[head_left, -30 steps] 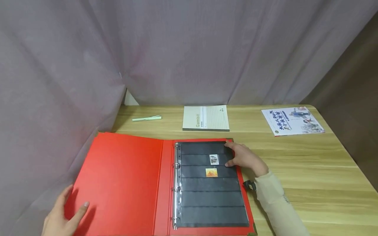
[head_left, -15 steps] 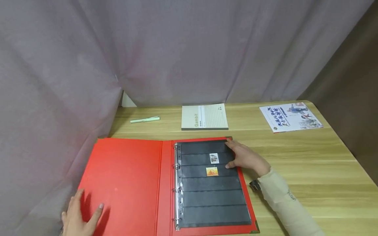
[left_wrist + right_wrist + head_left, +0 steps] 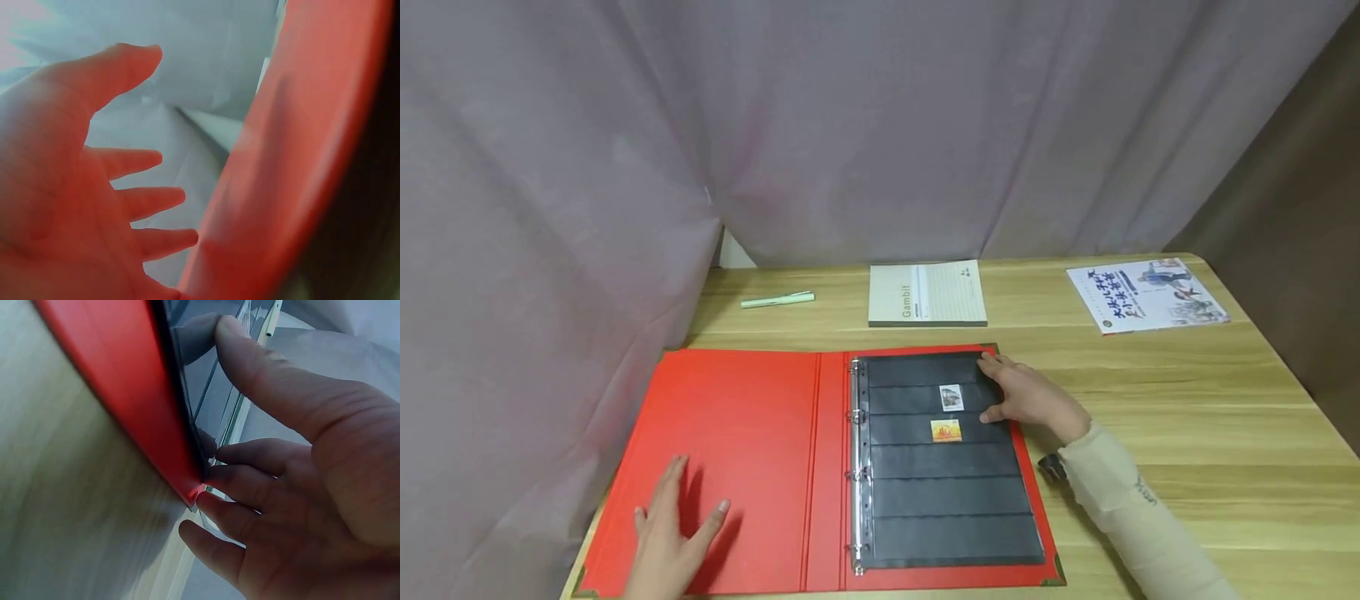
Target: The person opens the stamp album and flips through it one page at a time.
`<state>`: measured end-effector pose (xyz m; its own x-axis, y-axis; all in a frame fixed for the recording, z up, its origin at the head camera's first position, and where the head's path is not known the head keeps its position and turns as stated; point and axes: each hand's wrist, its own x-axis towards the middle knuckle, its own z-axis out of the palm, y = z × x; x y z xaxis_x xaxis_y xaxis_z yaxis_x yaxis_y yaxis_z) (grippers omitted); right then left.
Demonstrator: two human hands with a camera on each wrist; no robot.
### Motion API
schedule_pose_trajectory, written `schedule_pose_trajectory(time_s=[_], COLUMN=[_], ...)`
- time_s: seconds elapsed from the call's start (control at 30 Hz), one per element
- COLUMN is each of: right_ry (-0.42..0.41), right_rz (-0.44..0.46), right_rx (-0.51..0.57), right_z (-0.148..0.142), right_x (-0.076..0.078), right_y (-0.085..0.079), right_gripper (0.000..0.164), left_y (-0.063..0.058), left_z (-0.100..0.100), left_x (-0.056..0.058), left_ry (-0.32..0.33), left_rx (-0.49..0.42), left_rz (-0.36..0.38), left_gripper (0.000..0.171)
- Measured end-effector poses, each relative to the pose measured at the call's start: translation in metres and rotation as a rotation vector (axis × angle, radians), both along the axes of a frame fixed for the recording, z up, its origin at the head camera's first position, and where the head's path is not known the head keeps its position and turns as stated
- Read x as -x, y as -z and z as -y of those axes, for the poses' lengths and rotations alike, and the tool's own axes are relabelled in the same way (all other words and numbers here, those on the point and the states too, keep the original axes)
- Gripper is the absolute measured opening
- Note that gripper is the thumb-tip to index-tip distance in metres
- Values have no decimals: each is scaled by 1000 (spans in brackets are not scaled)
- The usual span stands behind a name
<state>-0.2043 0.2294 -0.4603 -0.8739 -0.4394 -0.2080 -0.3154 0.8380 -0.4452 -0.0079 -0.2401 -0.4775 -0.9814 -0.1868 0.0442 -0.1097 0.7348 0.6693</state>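
Observation:
A red ring binder point(image 3: 745, 417) lies spread flat on the table, a stock of black pocket pages point(image 3: 955, 500) clipped on its metal rings point(image 3: 857, 475). Two stamps show in the pockets: a white one with a dark picture point(image 3: 951, 397) and a yellow one point(image 3: 946, 431) below it. My left hand point(image 3: 666, 533) hovers over the binder's left cover, fingers spread and holding nothing. At the pages' upper right edge lies my right hand point(image 3: 1030, 400), thumb and fingers apart; the right wrist view shows the fingertips point(image 3: 228, 328) close to the black page and the red corner.
Along the table's back are a pale green pen point(image 3: 778, 300), a Gambit notebook point(image 3: 927, 293) and, at the right, a white booklet with drawings point(image 3: 1148, 295). A grey curtain point(image 3: 865, 133) hangs behind. Wooden tabletop point(image 3: 1210, 433) extends to the right.
My left hand has moved to the right, from the cover's left edge inward over the red cover. The right hand stays by the pages' upper right edge. The head view has shifted slightly.

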Motion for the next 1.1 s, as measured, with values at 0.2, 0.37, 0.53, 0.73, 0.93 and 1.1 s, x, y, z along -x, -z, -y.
schedule_pose_trajectory(time_s=[0.2,0.37,0.53,0.73,0.93,1.1], right_ry=[-4,-3,-4,5,3,32], right_rz=[-8,-10,-12,-7,-19,-3], right_rx=[-3,3,13,17,20,11], right_z=[1,3,2,0,3,5], right_x=[-2,-3,-4,-6,-6,-7], right_y=[3,4,3,2,-2,-3], right_gripper=[91,90,90,91,89,90], left_y=[0,0,2,8,13,15], left_z=[-23,-40,-57,-73,-82,-87], left_x=[10,20,30,35,37,38], left_ry=[126,186,228,276,302,318], left_rx=[-55,-72,-76,-77,-66,-28], left_rz=[-17,-13,-4,-1,4,1], left_gripper=[86,85,85,86,88,82])
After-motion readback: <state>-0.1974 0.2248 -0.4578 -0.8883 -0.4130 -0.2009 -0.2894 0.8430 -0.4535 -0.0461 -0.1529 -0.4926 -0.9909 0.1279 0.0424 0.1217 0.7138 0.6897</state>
